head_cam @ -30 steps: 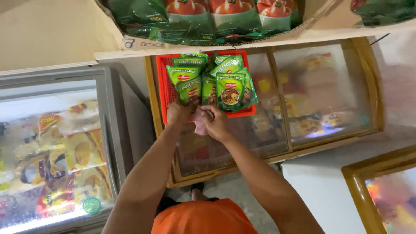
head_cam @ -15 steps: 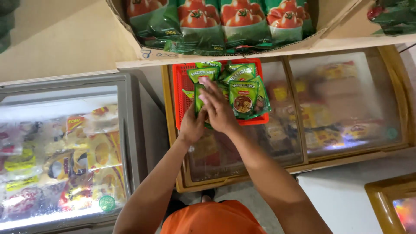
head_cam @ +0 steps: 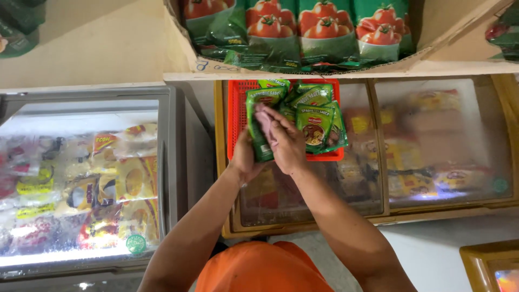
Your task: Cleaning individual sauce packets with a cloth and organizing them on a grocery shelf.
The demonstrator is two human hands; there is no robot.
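Green foil sauce pouch (head_cam: 259,127), tall and narrow, stood upright in the left hand (head_cam: 246,159), whose fingers were wrapped closed around its lower half from behind, so that only the thumb side of that hand showed. Across the front of the pouch lay the right hand (head_cam: 286,146), its fingers curled over a small pink cloth (head_cam: 265,124) and pressing that cloth flat against the pouch face; the fingertips (head_cam: 275,127) were bent, not spread, and the cloth poked out just above them. Both hands touched the pouch, one behind and one in front.

Just beyond the fingers, and partly hidden by them, sat a red plastic mesh basket (head_cam: 238,108) holding more green sauce pouches (head_cam: 319,121), which leaned against one another and fanned out to the right of the knuckles. The basket rested on the sliding glass lid of a yellow-framed chest freezer (head_cam: 378,216), with frosted packets dimly visible under the glass below the wrists. Farther past the fingertips, a cardboard box (head_cam: 432,65) on a shelf carried a row of dark green bags printed with red tomatoes (head_cam: 324,27). Well off to the left of the left hand stood a grey-framed chest freezer (head_cam: 167,162) filled with yellow and red packets.
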